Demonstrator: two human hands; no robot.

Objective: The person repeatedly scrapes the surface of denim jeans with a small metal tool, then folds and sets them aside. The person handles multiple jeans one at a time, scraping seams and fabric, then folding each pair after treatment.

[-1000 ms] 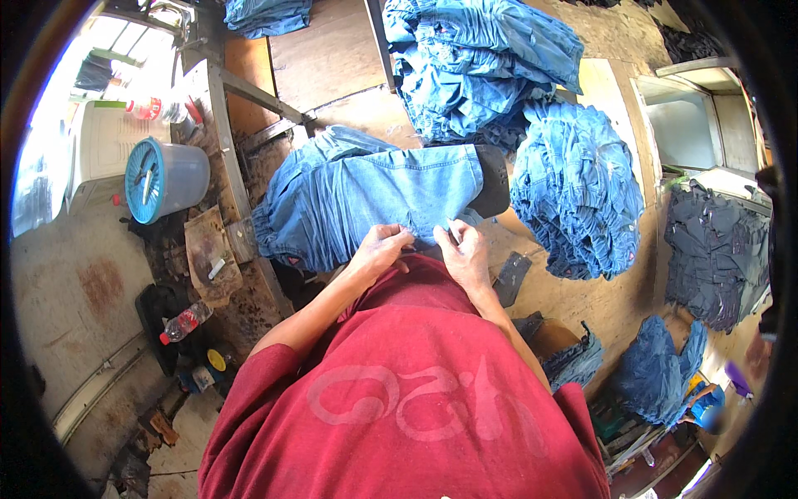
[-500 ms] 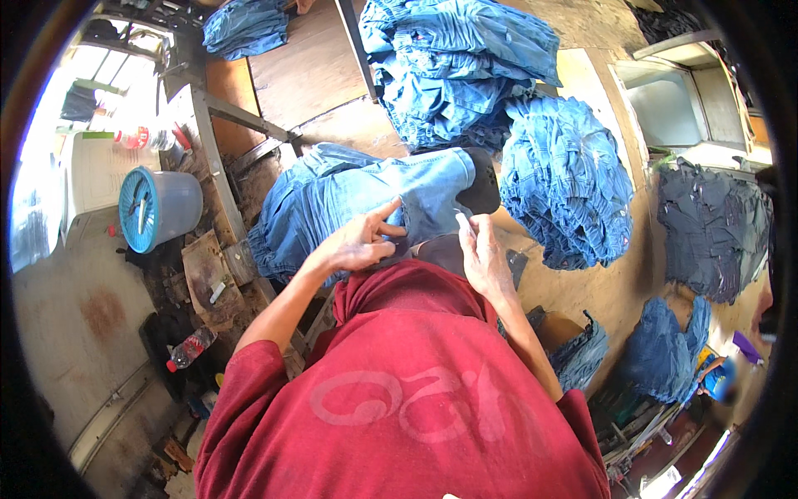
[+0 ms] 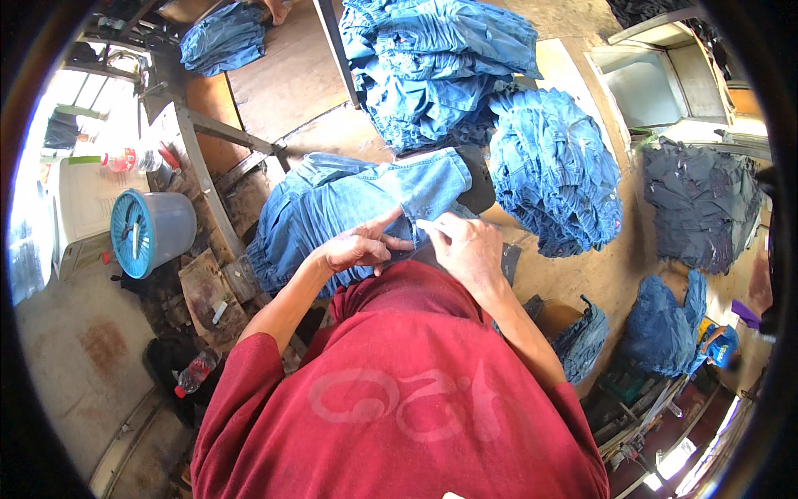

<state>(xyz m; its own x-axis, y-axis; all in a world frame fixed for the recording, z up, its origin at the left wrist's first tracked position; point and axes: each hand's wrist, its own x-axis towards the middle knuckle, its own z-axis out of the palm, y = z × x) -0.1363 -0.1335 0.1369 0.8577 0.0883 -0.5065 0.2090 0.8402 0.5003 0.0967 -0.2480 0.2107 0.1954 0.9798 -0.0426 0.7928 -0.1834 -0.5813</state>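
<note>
A pair of light blue denim trousers (image 3: 332,195) lies in front of me, one leg stretched to the right over a dark rounded support. My left hand (image 3: 362,248) rests at its near edge, index finger stretched across the cloth and the other fingers apart. Close beside it, my right hand (image 3: 470,254) is closed in a pinch on a small white piece (image 3: 424,224); its kind cannot be made out. The tip of this piece is at the denim by my left fingers. My right palm is turned away from view.
Tall stacks of blue denim (image 3: 440,71) and a bundled denim pile (image 3: 557,170) stand beyond. Dark folded garments (image 3: 700,206) lie at right. At left are a translucent bucket (image 3: 170,229), a plastic bottle (image 3: 197,372) and a wooden frame (image 3: 204,166). Another person's bare foot (image 3: 278,12) shows at top.
My right hand has moved left with the white piece, up close to my left hand. My left hand has shifted slightly, its index finger still stretched out. The whole view has turned a little.
</note>
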